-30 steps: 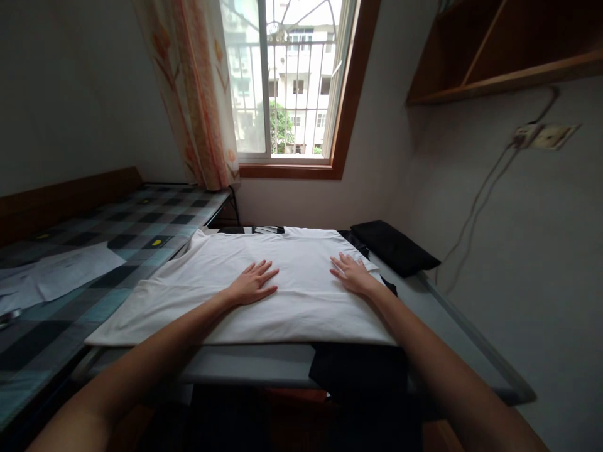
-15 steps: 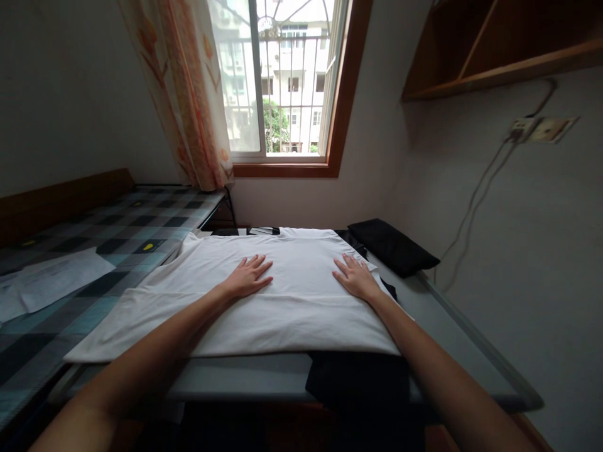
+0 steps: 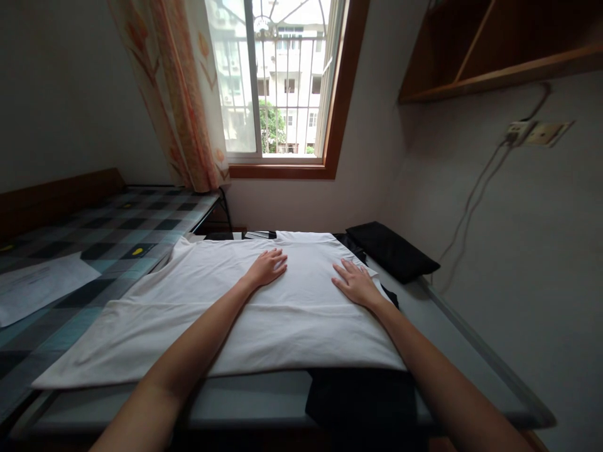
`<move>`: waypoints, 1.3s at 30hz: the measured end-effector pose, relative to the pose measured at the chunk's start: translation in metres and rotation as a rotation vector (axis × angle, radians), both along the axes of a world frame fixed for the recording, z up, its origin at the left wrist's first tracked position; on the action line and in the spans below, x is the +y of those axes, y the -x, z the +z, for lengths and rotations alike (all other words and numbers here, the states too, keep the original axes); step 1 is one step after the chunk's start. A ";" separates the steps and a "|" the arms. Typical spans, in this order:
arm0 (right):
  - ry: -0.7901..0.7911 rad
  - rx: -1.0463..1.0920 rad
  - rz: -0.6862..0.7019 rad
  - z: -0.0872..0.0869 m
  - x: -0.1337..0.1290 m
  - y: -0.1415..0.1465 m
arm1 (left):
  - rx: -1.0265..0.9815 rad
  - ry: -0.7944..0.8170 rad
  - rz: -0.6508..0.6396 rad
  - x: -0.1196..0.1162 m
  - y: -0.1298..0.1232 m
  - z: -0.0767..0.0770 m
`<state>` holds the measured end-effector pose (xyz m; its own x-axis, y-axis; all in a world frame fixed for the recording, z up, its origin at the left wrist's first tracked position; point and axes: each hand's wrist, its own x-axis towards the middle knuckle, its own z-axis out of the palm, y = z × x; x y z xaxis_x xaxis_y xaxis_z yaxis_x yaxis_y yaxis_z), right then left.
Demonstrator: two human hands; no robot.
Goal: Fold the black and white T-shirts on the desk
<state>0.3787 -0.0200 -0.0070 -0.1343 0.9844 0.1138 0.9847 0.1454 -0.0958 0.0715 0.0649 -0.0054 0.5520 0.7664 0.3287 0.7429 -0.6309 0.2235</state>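
A white T-shirt-like garment lies spread over the table, with a crease running across it and its near edge close to the table's front. On its upper middle part rests my left hand, palm down with the fingers stretched out. My right hand lies flat farther right on the same cloth, near its right edge, fingers spread. Neither hand grips the fabric. Dark cloth hangs over the table's front edge below the garment.
The grey table shows along the front and right. A black folded item sits at the back right. On the left is a bed with a checked cover, bearing paper sheets. Cables hang down the right wall.
My left hand has slid right and slightly away across the white garment. My right hand stays almost where it was. The view has shifted a little.
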 end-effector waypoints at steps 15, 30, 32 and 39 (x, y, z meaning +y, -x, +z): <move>-0.103 0.747 -0.253 0.019 0.150 -0.019 | -0.077 -0.037 0.095 0.002 0.004 -0.002; -0.051 0.312 -0.325 0.012 0.180 0.019 | -0.104 -0.046 0.115 0.002 0.000 -0.002; -0.061 0.288 -0.328 0.010 0.180 0.022 | -0.106 -0.046 0.118 0.003 0.000 -0.002; -0.097 0.571 -0.352 0.013 0.193 0.025 | -0.134 -0.034 0.130 0.003 0.000 -0.002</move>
<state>0.3542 0.1730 0.0064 0.2999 0.9402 0.1617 0.7740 -0.1407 -0.6174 0.0720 0.0682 -0.0071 0.3988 0.8154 0.4197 0.7835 -0.5408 0.3061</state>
